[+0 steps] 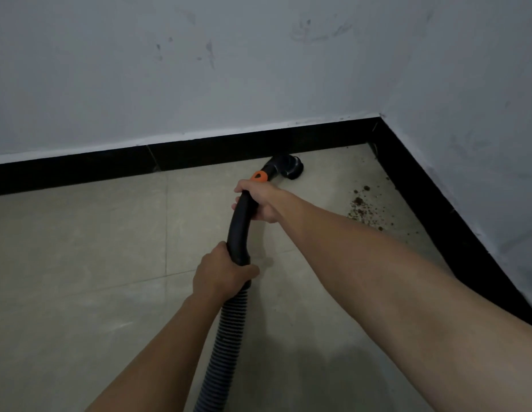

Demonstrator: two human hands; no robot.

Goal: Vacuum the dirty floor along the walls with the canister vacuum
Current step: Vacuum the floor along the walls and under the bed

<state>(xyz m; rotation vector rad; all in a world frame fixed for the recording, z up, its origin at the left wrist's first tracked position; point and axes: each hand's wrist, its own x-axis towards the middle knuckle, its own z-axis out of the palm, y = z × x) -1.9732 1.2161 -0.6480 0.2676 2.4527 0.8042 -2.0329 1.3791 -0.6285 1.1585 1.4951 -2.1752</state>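
Nearest the camera, the ribbed grey hose (229,337) rises from the bottom edge of the view toward the nozzle (288,168). The left hand (221,275) is clenched round the hose where the ribs meet the smooth black tube (241,230), with its fingers wrapped fully round and its thumb lying across the front. This is the grip farther from the nozzle.

Closer to the nozzle, the right hand (263,202) grasps the upper bend of the tube. Its fingers curl round from the right, just behind the orange tab (258,176). That arm reaches in long from the lower right.

The nozzle is a short black piece with a round mouth. It sits low on the tiled floor (80,263), but whether it touches cannot be told. Right behind the nozzle runs the black baseboard (80,171), so close that no gap shows.

To the right of the nozzle, brown crumbs (365,209) lie scattered along the side stretch of baseboard, well apart from the nozzle's mouth. Beyond and to the right of the nozzle, the two runs of baseboard meet in a corner. To the left of the nozzle and back toward the camera, the pale tiles spread wide. The scuffed white wall (169,69) rises above the nozzle.
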